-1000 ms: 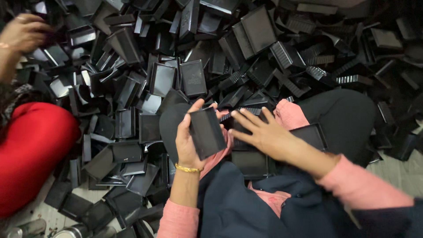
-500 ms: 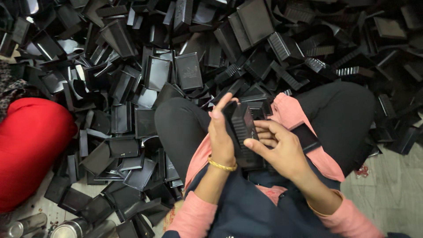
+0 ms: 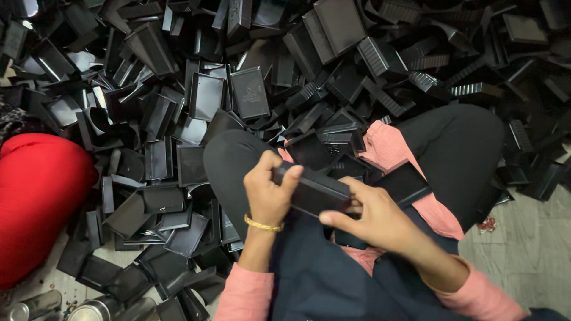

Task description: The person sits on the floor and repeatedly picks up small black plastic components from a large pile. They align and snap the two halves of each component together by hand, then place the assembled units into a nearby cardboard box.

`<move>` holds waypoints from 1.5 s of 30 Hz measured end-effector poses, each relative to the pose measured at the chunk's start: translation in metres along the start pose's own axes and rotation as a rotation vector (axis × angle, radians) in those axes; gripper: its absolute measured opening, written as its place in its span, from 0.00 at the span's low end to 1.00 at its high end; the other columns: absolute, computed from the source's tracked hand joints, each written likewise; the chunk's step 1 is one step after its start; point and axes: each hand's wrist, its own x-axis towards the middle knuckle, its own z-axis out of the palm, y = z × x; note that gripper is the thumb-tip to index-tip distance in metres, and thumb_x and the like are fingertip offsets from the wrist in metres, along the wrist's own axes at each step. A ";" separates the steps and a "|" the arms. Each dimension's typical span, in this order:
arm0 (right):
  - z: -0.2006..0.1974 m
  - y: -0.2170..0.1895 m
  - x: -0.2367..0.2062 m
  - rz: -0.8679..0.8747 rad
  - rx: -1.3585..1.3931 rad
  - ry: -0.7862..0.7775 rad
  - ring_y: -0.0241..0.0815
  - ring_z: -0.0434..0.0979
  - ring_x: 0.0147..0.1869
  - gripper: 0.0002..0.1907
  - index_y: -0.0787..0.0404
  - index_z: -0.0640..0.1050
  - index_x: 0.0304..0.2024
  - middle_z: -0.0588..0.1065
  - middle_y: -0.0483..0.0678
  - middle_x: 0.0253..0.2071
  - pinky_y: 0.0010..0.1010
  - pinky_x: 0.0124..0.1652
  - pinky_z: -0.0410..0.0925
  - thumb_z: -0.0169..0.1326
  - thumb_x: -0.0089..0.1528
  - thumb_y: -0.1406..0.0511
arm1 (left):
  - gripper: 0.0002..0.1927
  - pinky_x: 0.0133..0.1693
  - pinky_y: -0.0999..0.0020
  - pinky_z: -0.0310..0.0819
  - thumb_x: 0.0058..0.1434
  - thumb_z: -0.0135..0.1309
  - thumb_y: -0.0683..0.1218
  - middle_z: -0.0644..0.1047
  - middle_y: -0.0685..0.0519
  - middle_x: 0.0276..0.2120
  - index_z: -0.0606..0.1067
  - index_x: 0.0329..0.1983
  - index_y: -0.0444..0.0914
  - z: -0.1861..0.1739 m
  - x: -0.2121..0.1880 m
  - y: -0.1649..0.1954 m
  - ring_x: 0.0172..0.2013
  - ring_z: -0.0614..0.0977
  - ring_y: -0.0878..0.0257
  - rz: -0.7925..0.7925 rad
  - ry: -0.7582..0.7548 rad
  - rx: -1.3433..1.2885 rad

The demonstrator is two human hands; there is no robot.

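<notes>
Since half a second ago, the black plastic box [image 3: 313, 191] has tipped from upright to lying flat above the lap. Left hand [image 3: 269, 193] fingers wrap its left end; right hand [image 3: 373, 220] fingers close under its right. Keep both grips firm and level, clear of the tray pile [image 3: 196, 101] on the floor.

Single head-worn view, steeply downward, close over lap [image 3: 357, 279] and floor [image 3: 523, 261].

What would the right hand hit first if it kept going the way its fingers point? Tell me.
The right hand points up-left and already touches the black plastic case that both hands hold. Beyond that, probably the left hand gripping its other end; depth is unclear.
</notes>
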 end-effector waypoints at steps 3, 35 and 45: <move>0.016 -0.027 -0.002 -0.021 -0.230 0.119 0.29 0.80 0.32 0.20 0.64 0.79 0.42 0.82 0.45 0.28 0.24 0.33 0.74 0.64 0.56 0.56 | 0.25 0.31 0.67 0.68 0.60 0.64 0.58 0.68 0.48 0.21 0.69 0.29 0.33 -0.008 -0.013 -0.008 0.25 0.70 0.59 -0.172 0.022 0.042; -0.083 0.010 0.077 -0.347 -0.777 0.222 0.48 0.78 0.39 0.15 0.59 0.79 0.38 0.76 0.51 0.34 0.37 0.40 0.71 0.69 0.51 0.65 | 0.21 0.59 0.46 0.72 0.69 0.50 0.55 0.74 0.35 0.57 0.75 0.55 0.35 -0.014 -0.018 -0.032 0.57 0.78 0.38 -0.591 0.056 -1.671; -0.055 0.017 0.102 -0.525 -1.101 0.443 0.59 0.72 0.46 0.25 0.58 0.78 0.44 0.72 0.56 0.44 0.44 0.46 0.69 0.54 0.43 0.76 | 0.24 0.66 0.42 0.64 0.68 0.47 0.54 0.70 0.39 0.65 0.69 0.64 0.39 -0.011 -0.002 -0.001 0.67 0.70 0.42 -0.466 0.074 -1.798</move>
